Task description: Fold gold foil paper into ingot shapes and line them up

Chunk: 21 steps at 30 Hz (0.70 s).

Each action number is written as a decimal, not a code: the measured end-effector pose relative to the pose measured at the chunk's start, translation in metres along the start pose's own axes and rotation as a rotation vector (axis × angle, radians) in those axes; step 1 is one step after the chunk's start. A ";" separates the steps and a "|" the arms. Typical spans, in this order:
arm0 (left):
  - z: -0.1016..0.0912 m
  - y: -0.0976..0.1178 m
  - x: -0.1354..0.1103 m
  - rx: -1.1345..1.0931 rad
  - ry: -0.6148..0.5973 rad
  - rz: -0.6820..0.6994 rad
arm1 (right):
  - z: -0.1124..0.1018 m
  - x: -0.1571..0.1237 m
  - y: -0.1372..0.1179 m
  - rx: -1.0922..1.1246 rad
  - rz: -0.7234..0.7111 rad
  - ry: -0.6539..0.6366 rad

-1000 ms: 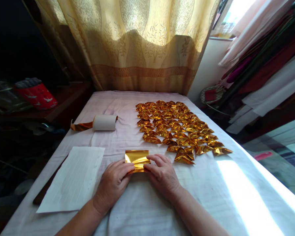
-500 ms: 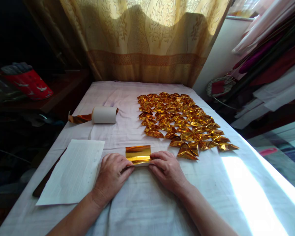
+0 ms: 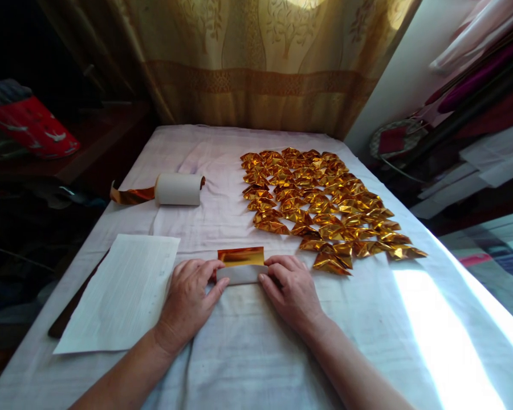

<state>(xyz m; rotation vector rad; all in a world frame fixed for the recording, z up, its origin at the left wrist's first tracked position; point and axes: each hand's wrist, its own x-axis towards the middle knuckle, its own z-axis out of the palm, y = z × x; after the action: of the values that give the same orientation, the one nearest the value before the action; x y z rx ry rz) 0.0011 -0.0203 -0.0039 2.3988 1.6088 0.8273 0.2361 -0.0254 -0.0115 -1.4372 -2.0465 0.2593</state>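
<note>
Turned up since the earlier frames, the near part of the gold foil sheet (image 3: 241, 257) shows its pale underside, each end pinched between thumb and fingers by the left hand (image 3: 190, 295) and right hand (image 3: 294, 291) above the white cloth (image 3: 248, 347). Paper (image 3: 122, 293) lies close against the left hand (a dark board (image 3: 63, 319) peeks out beneath), and folded gold pieces (image 3: 331, 231) crowd just beyond the right. Farther back rests a pale roll (image 3: 178, 189) trailing foil, near a patterned curtain (image 3: 256, 82).

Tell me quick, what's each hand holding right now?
Left hand: holding the left end of the gold foil sheet.
Right hand: holding its right end.
</note>
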 end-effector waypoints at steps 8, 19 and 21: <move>-0.001 0.002 0.000 0.008 -0.003 0.000 | 0.001 0.001 -0.004 -0.045 0.036 0.001; -0.001 0.004 0.001 0.072 0.003 0.041 | 0.003 0.001 -0.006 -0.045 0.065 0.026; -0.001 0.003 0.001 0.110 0.014 0.056 | 0.003 0.000 -0.006 -0.048 0.039 0.009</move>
<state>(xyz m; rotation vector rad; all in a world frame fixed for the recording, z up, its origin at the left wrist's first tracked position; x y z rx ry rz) 0.0036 -0.0211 -0.0013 2.5287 1.6403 0.7862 0.2298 -0.0271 -0.0107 -1.5058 -2.0312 0.2210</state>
